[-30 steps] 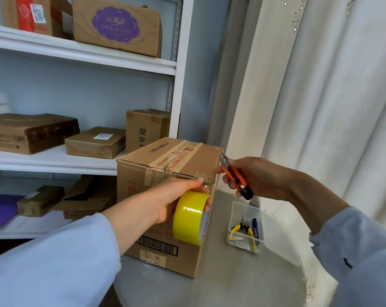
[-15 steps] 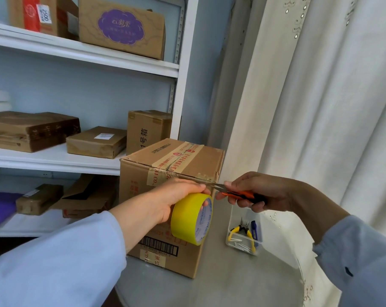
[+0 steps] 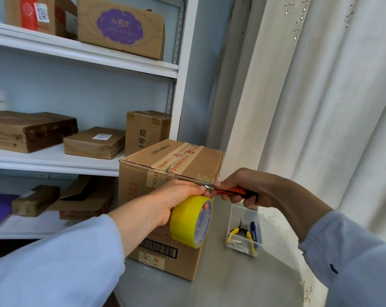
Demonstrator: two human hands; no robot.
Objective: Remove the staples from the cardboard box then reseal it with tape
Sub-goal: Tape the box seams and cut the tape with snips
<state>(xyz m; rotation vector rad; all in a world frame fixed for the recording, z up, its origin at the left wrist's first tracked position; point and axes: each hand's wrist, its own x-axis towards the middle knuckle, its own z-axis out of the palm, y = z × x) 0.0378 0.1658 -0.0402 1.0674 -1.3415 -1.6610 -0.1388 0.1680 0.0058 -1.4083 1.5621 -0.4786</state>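
I see the cardboard box (image 3: 172,196) standing on the round grey table (image 3: 220,284) beside the shelving, its top seam already under clear tape. My left hand (image 3: 165,204) grips the yellow tape roll (image 3: 191,220) against the box front, fingers curled through its core, keeping the strip taut, I judge. My right hand (image 3: 251,189) is wrapped around the orange cutter (image 3: 229,192), its blade meeting the strip at the corner to sever it. Pliers (image 3: 243,232) lie in the clear tray (image 3: 232,212) nearby.

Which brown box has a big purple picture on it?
The cardboard box on the top shelf, right of the red-labelled one. Its front shows a purple cloud-shaped patch; the other boxes show only plain cardboard, tape, labels or print.
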